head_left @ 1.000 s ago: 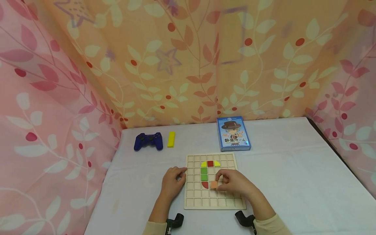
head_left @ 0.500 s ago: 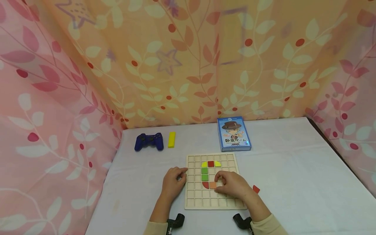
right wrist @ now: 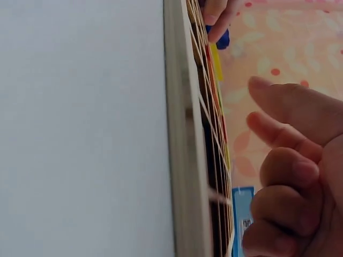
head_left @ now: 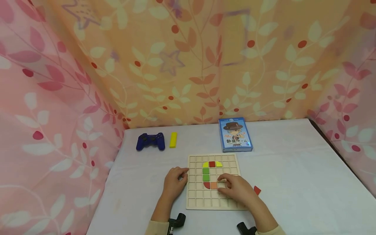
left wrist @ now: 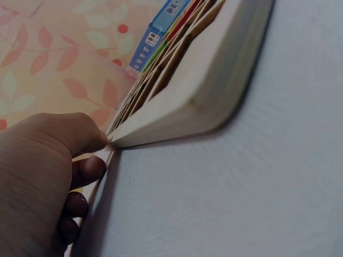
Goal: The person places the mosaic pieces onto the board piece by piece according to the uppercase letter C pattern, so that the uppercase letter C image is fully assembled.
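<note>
A pale wooden grid board [head_left: 202, 199] lies on the table in front of me. My left hand [head_left: 174, 182] touches its left edge with the fingertips, and in the left wrist view the thumb and index finger meet that edge. Over the right part of the board hovers my right hand [head_left: 235, 187], thumb and index finger apart with nothing between them. Just left of its fingertips an orange square tile [head_left: 213, 185] sits in a cell beside a red quarter-round tile [head_left: 207, 185]. Green square tiles [head_left: 206, 174], a red square tile [head_left: 212, 164] and yellow quarter-round tiles [head_left: 219, 164] form the rest of the curve.
A loose red piece [head_left: 257, 190] lies on the white tablecloth, partly behind the right hand. Behind the board are a blue game controller [head_left: 150, 141], a yellow bar [head_left: 173, 140] and a blue game box [head_left: 235, 134]. A floral curtain [head_left: 188, 65] hangs beyond the table.
The right hand has set the orange tile into the cell beside the red quarter-round tile, let go and drawn slightly right. The loose red piece has come into view. The left hand stays put.
</note>
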Demonstrator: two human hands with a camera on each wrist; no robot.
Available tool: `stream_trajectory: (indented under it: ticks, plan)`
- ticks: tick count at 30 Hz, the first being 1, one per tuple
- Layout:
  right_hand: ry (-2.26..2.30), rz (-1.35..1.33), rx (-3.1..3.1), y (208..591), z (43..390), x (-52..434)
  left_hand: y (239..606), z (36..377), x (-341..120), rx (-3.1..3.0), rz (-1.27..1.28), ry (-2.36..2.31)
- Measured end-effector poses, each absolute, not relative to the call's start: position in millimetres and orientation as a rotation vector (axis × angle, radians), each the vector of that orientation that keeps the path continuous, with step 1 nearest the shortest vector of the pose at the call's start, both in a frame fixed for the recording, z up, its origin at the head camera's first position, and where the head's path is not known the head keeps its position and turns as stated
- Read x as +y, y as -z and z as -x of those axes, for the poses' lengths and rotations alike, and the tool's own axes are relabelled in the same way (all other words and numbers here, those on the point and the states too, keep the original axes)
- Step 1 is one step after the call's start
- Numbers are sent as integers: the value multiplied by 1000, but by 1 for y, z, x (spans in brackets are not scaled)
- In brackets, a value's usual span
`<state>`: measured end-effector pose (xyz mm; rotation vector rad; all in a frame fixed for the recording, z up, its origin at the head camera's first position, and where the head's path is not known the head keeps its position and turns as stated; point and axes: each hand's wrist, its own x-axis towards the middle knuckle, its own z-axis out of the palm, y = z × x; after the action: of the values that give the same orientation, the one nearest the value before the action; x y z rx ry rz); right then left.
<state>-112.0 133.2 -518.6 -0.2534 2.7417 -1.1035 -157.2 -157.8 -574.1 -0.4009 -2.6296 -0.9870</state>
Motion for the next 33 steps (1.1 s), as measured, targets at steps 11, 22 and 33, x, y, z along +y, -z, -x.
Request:
stream_trajectory:
  ticks: [11,22,33]
  plan:
    - [1069,36,2777,512,89,192,573,154,-157,-2678,376,988]
    - [1023,-64,2771,528,77,239,571,154,-159,-2670,386,974]
    - [1036,-71,2873,534,77,240,573,155,-158,-2648,406,977]
